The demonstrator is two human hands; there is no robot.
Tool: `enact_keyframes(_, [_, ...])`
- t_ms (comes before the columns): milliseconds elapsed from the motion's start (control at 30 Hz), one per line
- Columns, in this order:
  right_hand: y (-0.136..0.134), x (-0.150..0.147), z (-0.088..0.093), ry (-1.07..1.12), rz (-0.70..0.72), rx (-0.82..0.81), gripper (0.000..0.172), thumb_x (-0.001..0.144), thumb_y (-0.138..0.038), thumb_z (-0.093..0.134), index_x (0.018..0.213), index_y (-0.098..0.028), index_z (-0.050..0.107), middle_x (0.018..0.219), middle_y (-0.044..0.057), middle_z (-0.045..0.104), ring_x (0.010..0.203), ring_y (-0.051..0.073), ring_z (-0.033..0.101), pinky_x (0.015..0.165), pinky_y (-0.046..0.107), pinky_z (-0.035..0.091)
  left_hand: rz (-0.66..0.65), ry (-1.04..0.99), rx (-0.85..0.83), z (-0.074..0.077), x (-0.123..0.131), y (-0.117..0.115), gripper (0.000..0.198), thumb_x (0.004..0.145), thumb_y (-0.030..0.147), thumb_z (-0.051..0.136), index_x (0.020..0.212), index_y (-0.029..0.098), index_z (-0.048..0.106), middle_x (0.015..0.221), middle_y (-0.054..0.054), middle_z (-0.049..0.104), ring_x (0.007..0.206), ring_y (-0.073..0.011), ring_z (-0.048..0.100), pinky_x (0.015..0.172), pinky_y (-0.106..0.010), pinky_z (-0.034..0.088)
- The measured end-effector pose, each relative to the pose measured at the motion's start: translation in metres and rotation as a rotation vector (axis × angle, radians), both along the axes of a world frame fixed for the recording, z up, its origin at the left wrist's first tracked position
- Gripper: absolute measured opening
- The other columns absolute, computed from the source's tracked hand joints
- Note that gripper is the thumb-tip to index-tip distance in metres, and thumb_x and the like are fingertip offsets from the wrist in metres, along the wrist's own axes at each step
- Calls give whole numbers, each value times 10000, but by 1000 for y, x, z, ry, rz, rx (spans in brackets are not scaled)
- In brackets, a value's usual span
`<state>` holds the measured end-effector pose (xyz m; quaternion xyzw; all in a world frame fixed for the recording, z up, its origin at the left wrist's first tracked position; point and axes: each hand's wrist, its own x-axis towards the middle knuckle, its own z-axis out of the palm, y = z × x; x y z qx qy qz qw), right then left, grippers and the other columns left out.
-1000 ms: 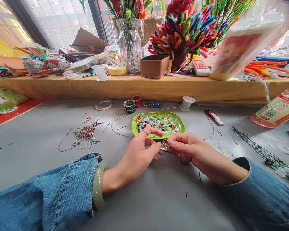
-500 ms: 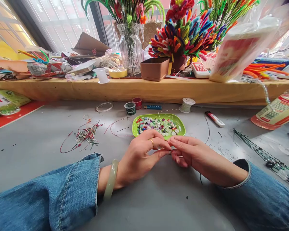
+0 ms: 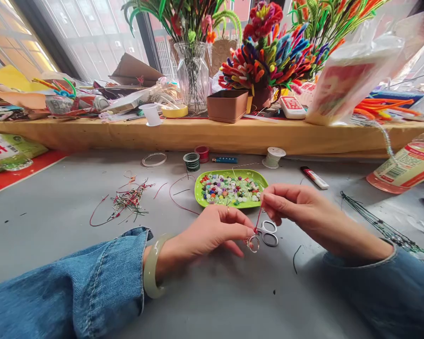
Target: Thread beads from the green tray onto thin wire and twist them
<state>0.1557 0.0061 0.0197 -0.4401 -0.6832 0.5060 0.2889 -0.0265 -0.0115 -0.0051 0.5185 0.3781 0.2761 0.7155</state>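
Note:
My left hand (image 3: 215,230), with a pale green bangle (image 3: 154,268) on the wrist, pinches a small shiny ring (image 3: 253,244) where a red cord meets it. My right hand (image 3: 289,202) is raised to the right, thumb and finger closed on the upper end of that red cord (image 3: 258,218), which runs taut between the hands. Scissors (image 3: 269,234) lie just behind the ring, their grey handles showing and their blades hidden by my left hand. Beyond the hands sits a green tray (image 3: 199,197) of many-coloured beads.
Cord scraps (image 3: 130,197) lie left. Behind are a green spool (image 3: 191,162), a red spool (image 3: 202,153), a white spool (image 3: 274,157) and a metal bangle (image 3: 154,159). A lighter (image 3: 314,178), dark beaded cords (image 3: 381,226) and a bottle (image 3: 406,162) stand or lie right.
My hands were close together in front of the tray. My right hand has risen to the right, drawing the red cord out; my left hand is slightly lower, and the ring and scissors now show.

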Motion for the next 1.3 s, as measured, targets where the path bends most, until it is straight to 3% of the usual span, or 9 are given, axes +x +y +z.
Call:
enact_keyframes(167, [0, -11, -13, -277, -78, 306, 259, 814, -386, 379, 700, -189, 503, 638, 6, 494, 596, 119, 437, 557, 240, 352, -11, -103, -176, 0, 0, 2, 131, 631, 250, 612, 683, 135, 575, 696, -15, 543, 661, -93, 507, 501, -175, 428])
enact_keyframes(333, [-5, -15, -14, -421, -330, 738, 152, 805, -314, 425, 804, -183, 504, 865, 54, 512, 662, 126, 474, 628, 273, 368, 48, -164, -174, -1, -3, 3, 125, 646, 250, 602, 708, 149, 560, 712, 0, 518, 672, -87, 505, 522, -182, 435])
enact_keyframes(400, [-8, -16, -14, -401, -292, 622, 202, 800, -357, 424, 725, -184, 495, 729, 33, 508, 600, 118, 459, 577, 263, 372, 86, -180, -150, 0, -3, 3, 108, 658, 240, 583, 718, 155, 555, 726, 0, 526, 699, -98, 530, 533, -182, 428])
enact_keyframes(467, [-8, -16, -15, -325, -144, 331, 253, 794, -413, 409, 736, -190, 512, 635, 11, 503, 550, 112, 456, 511, 246, 373, 114, -190, -133, -1, -3, 3, 93, 663, 231, 570, 719, 160, 548, 728, 3, 536, 705, -104, 550, 535, -179, 419])
enact_keyframes(600, [-7, -16, -16, -79, 76, -92, 297, 778, -411, 441, 973, -202, 523, 744, 7, 564, 572, 96, 483, 528, 228, 405, 135, -173, -89, -3, -1, 4, 97, 666, 235, 571, 704, 154, 535, 705, 0, 557, 618, -79, 544, 537, -177, 406])
enact_keyframes(800, [-10, -19, -13, 56, 128, -194, 256, 757, -328, 503, 973, -194, 531, 827, 15, 570, 733, 106, 507, 634, 219, 408, 196, -121, -15, -8, 0, 4, 155, 666, 279, 585, 715, 135, 552, 660, -6, 553, 611, -76, 535, 564, -180, 408])
enact_keyframes(967, [-10, -19, -15, -3, 90, -194, 239, 734, -327, 523, 909, -162, 528, 672, -5, 519, 565, 77, 440, 511, 201, 356, 218, -103, -36, -9, -1, 3, 117, 660, 235, 580, 712, 133, 554, 653, -5, 536, 598, -81, 534, 556, -190, 421])
enact_keyframes(1133, [-8, -13, -12, -111, 62, -163, 252, 756, -402, 463, 727, -166, 544, 614, -9, 466, 544, 92, 413, 517, 225, 342, 237, -145, -74, -7, -1, 4, 149, 646, 269, 601, 716, 147, 550, 677, 0, 520, 614, -85, 521, 523, -184, 431])
enact_keyframes(1300, [-8, -9, -10, -109, 129, -177, 277, 787, -420, 417, 710, -174, 521, 580, -28, 415, 531, 85, 369, 513, 227, 297, 227, -218, -78, -6, -1, 2, 128, 699, 271, 552, 722, 145, 558, 710, -5, 510, 674, -83, 501, 531, -177, 448])
